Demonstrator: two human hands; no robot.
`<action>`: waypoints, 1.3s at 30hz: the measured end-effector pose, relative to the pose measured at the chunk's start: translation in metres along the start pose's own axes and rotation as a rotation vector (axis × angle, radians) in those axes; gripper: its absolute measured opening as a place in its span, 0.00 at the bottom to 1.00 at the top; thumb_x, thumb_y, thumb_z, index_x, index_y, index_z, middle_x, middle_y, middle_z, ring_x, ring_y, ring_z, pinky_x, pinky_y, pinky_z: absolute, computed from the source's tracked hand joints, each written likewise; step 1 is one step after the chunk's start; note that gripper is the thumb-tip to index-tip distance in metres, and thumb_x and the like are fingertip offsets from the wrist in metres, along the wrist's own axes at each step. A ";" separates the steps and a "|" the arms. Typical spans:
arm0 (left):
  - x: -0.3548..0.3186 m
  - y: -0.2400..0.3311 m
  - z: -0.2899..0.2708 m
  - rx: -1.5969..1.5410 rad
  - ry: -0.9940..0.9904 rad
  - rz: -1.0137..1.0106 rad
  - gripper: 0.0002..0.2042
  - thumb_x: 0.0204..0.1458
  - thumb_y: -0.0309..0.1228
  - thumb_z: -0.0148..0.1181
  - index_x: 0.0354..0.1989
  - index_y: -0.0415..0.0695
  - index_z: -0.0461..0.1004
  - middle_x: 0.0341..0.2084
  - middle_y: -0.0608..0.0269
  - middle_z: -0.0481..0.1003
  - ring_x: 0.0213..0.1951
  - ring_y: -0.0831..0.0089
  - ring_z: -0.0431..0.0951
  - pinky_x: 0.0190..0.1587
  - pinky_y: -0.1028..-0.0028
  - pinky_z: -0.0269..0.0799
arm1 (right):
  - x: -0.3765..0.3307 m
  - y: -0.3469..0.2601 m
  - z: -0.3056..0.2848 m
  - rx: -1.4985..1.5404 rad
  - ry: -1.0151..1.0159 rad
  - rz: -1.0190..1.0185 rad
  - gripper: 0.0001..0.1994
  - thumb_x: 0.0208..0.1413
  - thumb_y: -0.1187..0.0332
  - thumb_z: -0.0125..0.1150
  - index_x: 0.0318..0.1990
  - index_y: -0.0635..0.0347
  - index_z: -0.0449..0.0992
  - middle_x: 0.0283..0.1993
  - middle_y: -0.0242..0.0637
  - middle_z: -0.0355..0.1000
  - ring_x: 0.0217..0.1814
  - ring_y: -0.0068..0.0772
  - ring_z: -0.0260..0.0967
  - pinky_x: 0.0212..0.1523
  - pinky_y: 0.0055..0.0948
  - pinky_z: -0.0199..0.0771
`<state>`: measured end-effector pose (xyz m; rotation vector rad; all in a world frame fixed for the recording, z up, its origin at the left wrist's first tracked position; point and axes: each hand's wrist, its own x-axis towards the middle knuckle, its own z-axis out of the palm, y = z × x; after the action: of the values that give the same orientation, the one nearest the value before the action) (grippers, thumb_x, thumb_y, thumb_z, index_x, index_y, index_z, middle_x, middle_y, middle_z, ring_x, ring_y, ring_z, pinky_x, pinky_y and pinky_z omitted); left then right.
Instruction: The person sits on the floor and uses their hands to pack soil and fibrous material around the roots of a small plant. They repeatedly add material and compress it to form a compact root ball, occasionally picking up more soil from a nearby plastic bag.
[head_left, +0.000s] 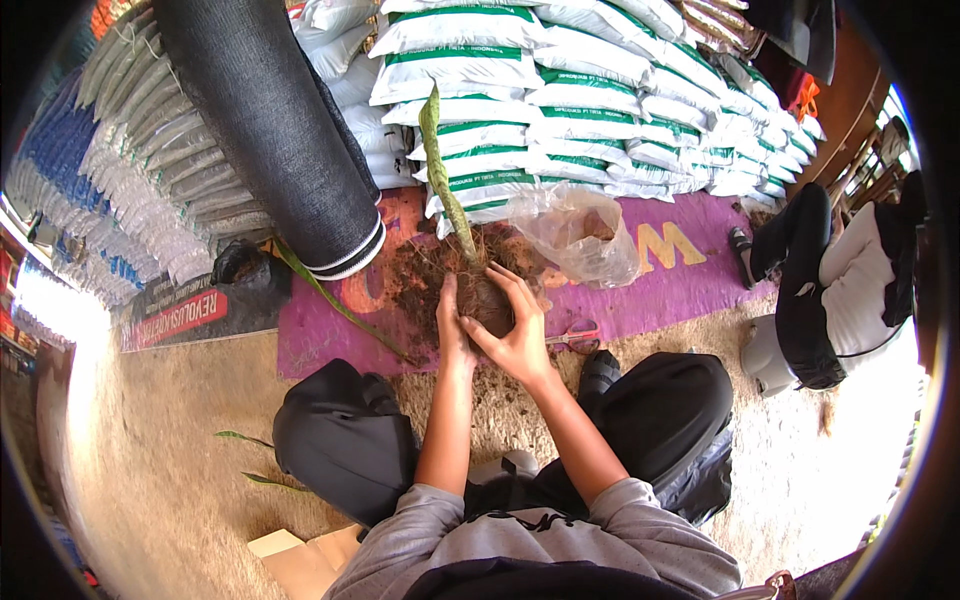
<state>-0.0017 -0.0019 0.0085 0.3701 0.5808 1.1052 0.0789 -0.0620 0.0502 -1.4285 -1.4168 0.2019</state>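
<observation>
A snake plant (452, 208) with one tall mottled leaf stands upright between my hands, leaning slightly left. Roots and dark soil form a brown root ball (487, 303) at its base. My left hand (453, 322) presses its left side with the fingers together, and my right hand (515, 328) curves around the right side. Both thumbs come close together at the near side. Loose soil (408, 265) lies spread under and around the plant. Just right of it rests a crumpled clear plastic bag (590, 238) with something brown in it. Red-handled scissors (575, 336) lie near my right wrist.
A purple banner (690, 215) covers the floor ahead. White-and-green sacks (460, 70) are stacked behind it. A black mesh roll (265, 130) leans at the left, near a black bag (243, 268) and a cut leaf (345, 312). Another person (855, 275) sits at the right.
</observation>
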 end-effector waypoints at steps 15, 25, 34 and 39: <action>-0.014 -0.006 0.017 -0.056 -0.017 0.040 0.28 0.54 0.52 0.40 0.55 0.42 0.58 0.49 0.56 0.66 0.49 0.62 0.68 0.50 0.63 0.65 | -0.009 0.008 0.012 0.597 0.200 0.216 0.36 0.35 0.71 0.71 0.55 0.63 0.61 0.54 0.46 0.62 0.56 0.36 0.60 0.56 0.34 0.60; -0.013 0.007 0.012 -0.092 -0.140 -0.060 0.26 0.55 0.49 0.42 0.55 0.41 0.59 0.48 0.53 0.67 0.47 0.61 0.70 0.51 0.63 0.66 | 0.005 -0.005 -0.006 -0.034 0.024 0.042 0.40 0.38 0.53 0.66 0.59 0.59 0.57 0.63 0.44 0.52 0.67 0.49 0.44 0.64 0.54 0.31; 0.004 -0.014 -0.012 0.235 -0.209 0.050 0.26 0.58 0.49 0.35 0.57 0.42 0.58 0.51 0.57 0.64 0.52 0.66 0.66 0.54 0.67 0.61 | 0.003 0.005 0.004 0.008 0.064 -0.092 0.27 0.43 0.63 0.62 0.52 0.64 0.65 0.56 0.49 0.60 0.58 0.51 0.55 0.58 0.43 0.55; -0.008 -0.006 0.006 0.159 -0.078 0.048 0.30 0.58 0.53 0.33 0.55 0.38 0.59 0.49 0.54 0.65 0.52 0.65 0.65 0.54 0.67 0.62 | 0.009 0.002 -0.003 0.049 0.024 0.039 0.31 0.38 0.62 0.68 0.52 0.64 0.65 0.55 0.50 0.60 0.57 0.50 0.58 0.57 0.41 0.57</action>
<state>0.0039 -0.0119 0.0119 0.5652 0.5953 1.0890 0.0846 -0.0556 0.0545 -1.4148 -1.3566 0.2418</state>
